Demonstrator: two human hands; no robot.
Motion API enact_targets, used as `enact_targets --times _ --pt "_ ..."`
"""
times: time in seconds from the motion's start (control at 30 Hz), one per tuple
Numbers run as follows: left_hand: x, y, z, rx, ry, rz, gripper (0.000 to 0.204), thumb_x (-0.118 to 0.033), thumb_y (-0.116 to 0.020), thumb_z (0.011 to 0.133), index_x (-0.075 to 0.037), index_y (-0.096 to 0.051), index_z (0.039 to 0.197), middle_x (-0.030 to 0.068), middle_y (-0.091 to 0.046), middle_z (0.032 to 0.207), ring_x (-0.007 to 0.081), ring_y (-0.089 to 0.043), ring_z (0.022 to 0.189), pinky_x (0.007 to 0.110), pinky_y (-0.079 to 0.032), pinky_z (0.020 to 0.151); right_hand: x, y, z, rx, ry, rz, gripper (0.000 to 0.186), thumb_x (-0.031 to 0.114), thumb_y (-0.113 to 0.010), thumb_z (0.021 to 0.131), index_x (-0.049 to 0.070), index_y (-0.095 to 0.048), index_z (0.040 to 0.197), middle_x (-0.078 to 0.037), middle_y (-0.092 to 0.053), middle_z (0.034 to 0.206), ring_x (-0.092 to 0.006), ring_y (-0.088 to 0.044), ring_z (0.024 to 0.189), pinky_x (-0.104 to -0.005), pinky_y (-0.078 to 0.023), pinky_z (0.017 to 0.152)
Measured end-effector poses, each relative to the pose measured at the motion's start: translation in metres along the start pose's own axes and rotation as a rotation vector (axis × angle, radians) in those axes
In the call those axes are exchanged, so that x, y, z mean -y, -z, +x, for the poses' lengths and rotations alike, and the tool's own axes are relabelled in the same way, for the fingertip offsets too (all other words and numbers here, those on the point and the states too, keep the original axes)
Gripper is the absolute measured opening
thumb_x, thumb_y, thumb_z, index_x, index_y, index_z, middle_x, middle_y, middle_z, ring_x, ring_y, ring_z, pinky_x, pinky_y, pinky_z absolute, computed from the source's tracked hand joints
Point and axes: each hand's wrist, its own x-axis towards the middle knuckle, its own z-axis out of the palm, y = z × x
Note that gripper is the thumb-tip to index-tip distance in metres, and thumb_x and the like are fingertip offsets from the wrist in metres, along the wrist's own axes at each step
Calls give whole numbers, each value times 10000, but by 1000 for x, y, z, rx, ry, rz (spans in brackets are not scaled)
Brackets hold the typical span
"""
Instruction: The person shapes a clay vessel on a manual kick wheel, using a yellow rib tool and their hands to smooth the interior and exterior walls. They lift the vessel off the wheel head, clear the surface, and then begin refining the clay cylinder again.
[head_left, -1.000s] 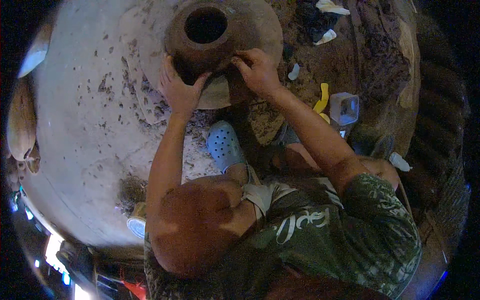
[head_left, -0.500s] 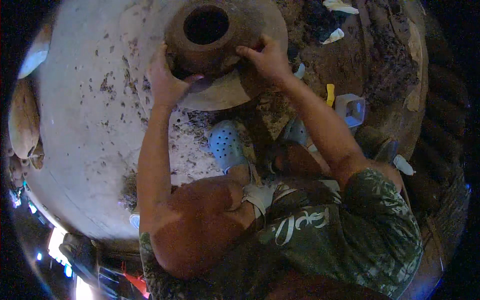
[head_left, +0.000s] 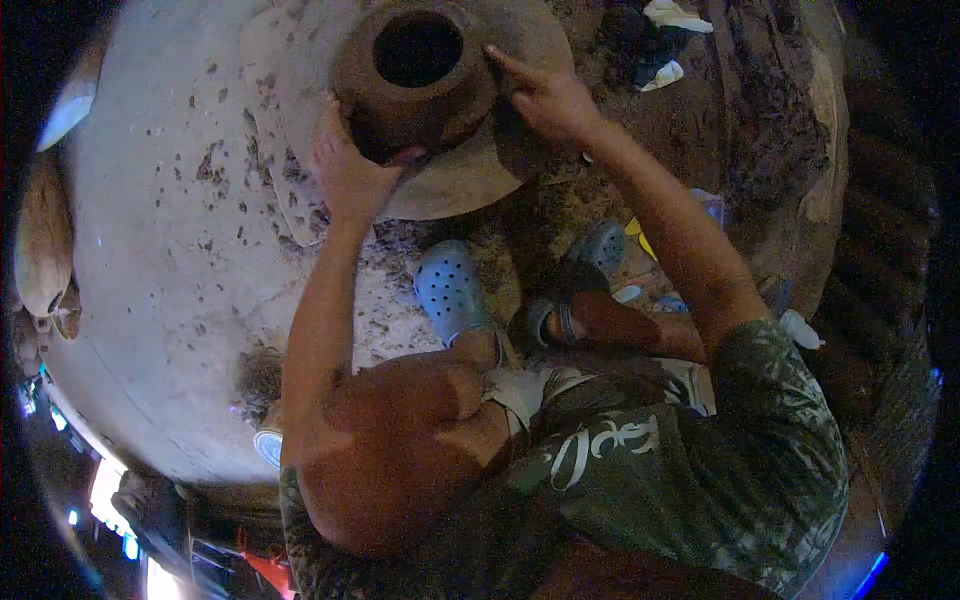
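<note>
A brown clay pot (head_left: 436,110) with a round, dark mouth stands upright on a pale round board (head_left: 455,190) at the top of the view. My left hand (head_left: 352,172) cups the pot's near left side, fingers along its wall and thumb across its lower front. At the right, my right hand (head_left: 553,103) has a finger stretched out to the pot's shoulder, seemingly touching it; its other fingers are bent and partly hidden. Nothing shows in the right hand's grasp.
Dark, wet clay (head_left: 775,130) lies at the right, with white scraps (head_left: 662,75) near it. Blue-grey clogs (head_left: 449,290) are on my feet, close to the board. A yellow object (head_left: 640,238) sits partly behind my right forearm. A long tan vessel (head_left: 45,240) stands far left.
My right hand has shifted up and right along the pot, its grip loosened to an outstretched finger. The left hand has slid slightly right and down. My right foot shows more.
</note>
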Motion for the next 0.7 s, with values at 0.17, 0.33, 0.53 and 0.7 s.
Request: enact_targets --times 0.17,0.33,0.53,0.7 --pt "-18 -32 -34 -159 28 5 1094 -460 -779 815 52 -151 1550 240 -299 1582 392 -325 1430 538 -245 1136 39 -22 -31 74 -116 -73 904 230 -621 898 350 -85 1616 -234 -683 777 -462 -677 792 -549 -552 808" --pt "-24 -61 -54 -173 180 -28 806 -320 -551 995 72 -123 1555 258 -271 1593 422 -299 1437 557 -197 1144 63 -51 -52 21 -143 -5 1019 248 -651 881 251 48 1621 -271 -680 771 -501 -670 784 -588 -535 808" --pt "-32 -66 -57 -219 149 -222 739 -345 -459 1041 74 -138 1557 275 -290 1573 435 -296 1433 555 -189 1155 82 -80 -68 116 -83 -24 1015 235 -659 856 193 6 1622 -282 -694 828 -483 -674 744 -613 -528 782" --pt "-32 -32 -52 -185 118 -610 698 -365 -494 1039 70 -247 1526 288 -350 1528 444 -362 1395 504 -269 1151 77 -48 -66 70 120 -137 552 250 -604 882 153 -508 1416 -205 -719 927 -433 -692 865 -582 -535 798"
